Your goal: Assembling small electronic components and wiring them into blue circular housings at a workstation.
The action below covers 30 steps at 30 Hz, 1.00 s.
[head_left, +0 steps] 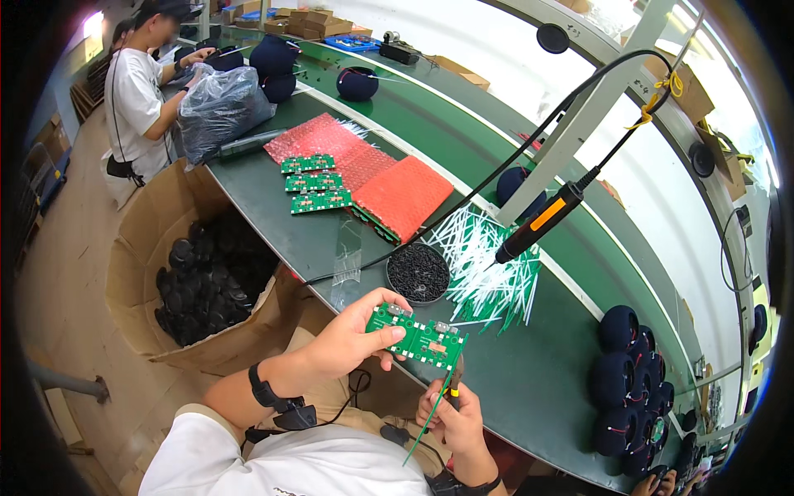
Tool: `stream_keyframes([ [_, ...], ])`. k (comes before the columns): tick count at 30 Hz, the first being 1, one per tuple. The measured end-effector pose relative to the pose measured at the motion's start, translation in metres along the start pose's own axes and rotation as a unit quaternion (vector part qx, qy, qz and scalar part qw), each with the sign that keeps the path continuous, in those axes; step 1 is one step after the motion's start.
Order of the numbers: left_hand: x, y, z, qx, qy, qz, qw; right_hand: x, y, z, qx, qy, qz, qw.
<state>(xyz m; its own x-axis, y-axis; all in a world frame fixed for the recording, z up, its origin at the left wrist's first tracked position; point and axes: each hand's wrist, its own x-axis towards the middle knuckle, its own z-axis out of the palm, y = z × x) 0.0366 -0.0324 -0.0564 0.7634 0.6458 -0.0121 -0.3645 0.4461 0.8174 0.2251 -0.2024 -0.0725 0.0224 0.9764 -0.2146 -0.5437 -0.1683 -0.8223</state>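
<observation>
Above the near table edge, my left hand (356, 337) is closed on a green circuit board (423, 341), thumb on its top face. Small metal connectors sit along the board's far edge. My right hand (456, 420) grips dark pliers with a bit of yellow on them (455, 390), their jaws at the board's right end; the exact jaw position is partly hidden. From that end a thin green strip (420, 438) slants down past my right fingers. I cannot tell whether the strip is still joined to the board.
Beyond my hands are a round dish (449, 279) of small black parts, a pile of white sticks (484, 256), more circuit boards (318, 201) and red bubble wrap (405, 194). A black electric screwdriver (542, 221) hangs overhead. Dark round pads (616, 380) stand right; a cardboard box (132, 281) left; a co-worker (136, 91) far left.
</observation>
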Motion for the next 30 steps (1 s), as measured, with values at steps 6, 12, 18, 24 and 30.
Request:
stream_keyframes([
  [6, 0.002, -0.011, -0.004, -0.06, -0.004, -0.037, 0.998, -0.003, 0.003, 0.002, 0.029, -0.025, -0.005, 0.999],
  [12, 0.002, -0.031, -0.015, -0.165, -0.036, -0.09, 0.982, -0.002, -0.001, 0.002, 0.153, -0.122, 0.025, 0.98],
  [18, 0.004, 0.017, -0.037, -0.026, 0.129, 0.047, 0.99, -0.02, -0.021, -0.007, 0.04, 0.047, -0.044, 0.997],
  [24, 0.071, 0.099, -0.174, 0.256, 0.39, 0.222, 0.856, -0.027, -0.069, -0.049, -0.112, 0.183, -0.086, 0.973],
  [30, 0.097, 0.119, -0.253, 0.57, 0.483, 0.203, 0.633, 0.037, -0.127, -0.118, -0.288, 0.286, -0.059, 0.912],
])
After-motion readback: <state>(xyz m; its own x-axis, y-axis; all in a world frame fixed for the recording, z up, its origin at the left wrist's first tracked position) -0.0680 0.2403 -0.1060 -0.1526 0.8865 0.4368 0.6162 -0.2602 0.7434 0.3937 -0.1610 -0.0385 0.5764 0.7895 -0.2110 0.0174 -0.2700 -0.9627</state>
